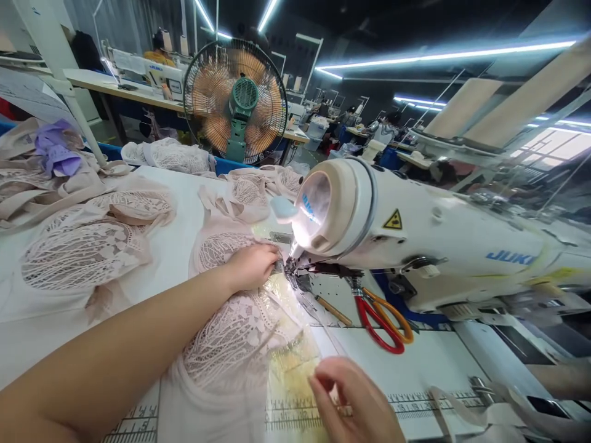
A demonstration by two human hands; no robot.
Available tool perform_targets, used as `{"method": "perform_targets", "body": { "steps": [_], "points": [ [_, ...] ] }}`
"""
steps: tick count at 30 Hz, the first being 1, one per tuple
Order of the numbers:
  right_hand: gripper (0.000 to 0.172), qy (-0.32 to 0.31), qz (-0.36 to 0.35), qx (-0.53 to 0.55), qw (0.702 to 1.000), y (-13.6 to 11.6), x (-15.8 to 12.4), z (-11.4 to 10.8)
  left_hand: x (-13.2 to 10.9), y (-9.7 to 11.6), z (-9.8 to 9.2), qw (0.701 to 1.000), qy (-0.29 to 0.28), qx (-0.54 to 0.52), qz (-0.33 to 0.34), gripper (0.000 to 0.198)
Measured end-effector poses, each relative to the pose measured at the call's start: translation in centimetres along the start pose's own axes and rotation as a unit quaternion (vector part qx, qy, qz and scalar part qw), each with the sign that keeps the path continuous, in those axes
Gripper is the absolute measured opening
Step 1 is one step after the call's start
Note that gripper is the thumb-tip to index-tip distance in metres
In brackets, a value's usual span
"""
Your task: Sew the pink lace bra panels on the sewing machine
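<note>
A beige lace bra (226, 338) lies across the bed of a white sewing machine (429, 227). My left hand (253, 266) is on it, its curled fingers gripping the fabric close beside the lit needle and presser foot (290, 267). Lower down, in front of the machine, my right hand (353, 397) is raised with thumb and forefinger drawn together. Whether a thread is between them is too blurred to tell. Red-handled scissors (376, 326) with one orange loop and a small wooden-handled tool (333, 311) lie right of the needle.
More lace bras (87, 246) lie on the left of the table, with a purple cloth (58, 147) among beige pieces behind. A large fan (235, 101) stands beyond the table edge. Thread cones (464, 107) rise at the upper right. Printed rulers (289, 415) run along the front.
</note>
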State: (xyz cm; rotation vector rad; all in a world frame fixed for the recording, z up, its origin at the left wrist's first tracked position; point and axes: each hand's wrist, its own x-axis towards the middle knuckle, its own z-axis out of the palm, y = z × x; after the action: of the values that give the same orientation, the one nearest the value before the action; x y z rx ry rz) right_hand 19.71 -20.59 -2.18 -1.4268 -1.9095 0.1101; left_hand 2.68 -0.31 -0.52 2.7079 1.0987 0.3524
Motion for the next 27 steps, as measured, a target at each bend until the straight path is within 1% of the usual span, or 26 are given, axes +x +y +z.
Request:
{"method": "perform_targets", "body": {
  "steps": [1, 2, 3, 5, 8, 11, 14, 19, 22, 25, 27],
  "points": [
    [0.001, 0.010, -0.020, -0.044, 0.999, 0.8, 0.7, -0.5, 0.0, 0.0, 0.1, 1.000, 0.000, 0.000, 0.002, 0.033],
    [0.007, 0.011, -0.038, -0.101, 0.994, 1.7, 1.3, -1.0, 0.0, -0.1, 0.1, 1.000, 0.001, 0.000, 0.004, 0.032],
    [0.013, -0.008, -0.052, -0.147, 0.988, 2.5, 2.0, -1.2, 0.0, -0.1, 0.2, 1.000, 0.001, -0.001, 0.006, 0.032],
    [0.019, -0.045, -0.040, -0.206, 0.977, 3.8, 3.3, -1.2, 0.1, -0.2, 0.3, 1.000, 0.002, -0.003, 0.009, 0.032],
    [0.021, -0.078, 0.009, -0.232, 0.970, 4.3, 4.6, -0.4, 0.0, -0.3, 0.3, 1.000, 0.005, -0.007, 0.012, 0.031],
    [0.025, -0.087, 0.042, -0.225, 0.970, 3.8, 5.0, 0.2, 0.0, -0.2, 0.2, 1.000, 0.006, -0.011, 0.014, 0.030],
    [0.027, -0.085, 0.069, -0.183, 0.977, 3.6, 5.0, 0.1, -0.1, -0.2, 0.2, 1.000, 0.004, -0.015, 0.013, 0.029],
    [0.027, -0.025, 0.131, -0.105, 0.985, 4.7, 4.7, -0.6, -0.2, -0.4, 0.2, 0.999, 0.003, -0.030, 0.010, 0.028],
    [0.027, -0.005, 0.141, -0.058, 0.988, 5.2, 4.8, -1.2, -0.3, -0.3, -0.2, 0.999, 0.010, -0.045, 0.000, 0.026],
    [0.025, 0.004, 0.142, -0.034, 0.989, 4.8, 5.1, -1.9, -0.6, 0.6, -1.1, 0.997, 0.027, -0.066, -0.012, 0.026],
    [0.025, 0.003, 0.138, -0.031, 0.990, 3.9, 5.4, -2.0, -0.9, 2.0, -1.7, 0.995, 0.023, -0.095, -0.004, 0.023]
  ]
}}
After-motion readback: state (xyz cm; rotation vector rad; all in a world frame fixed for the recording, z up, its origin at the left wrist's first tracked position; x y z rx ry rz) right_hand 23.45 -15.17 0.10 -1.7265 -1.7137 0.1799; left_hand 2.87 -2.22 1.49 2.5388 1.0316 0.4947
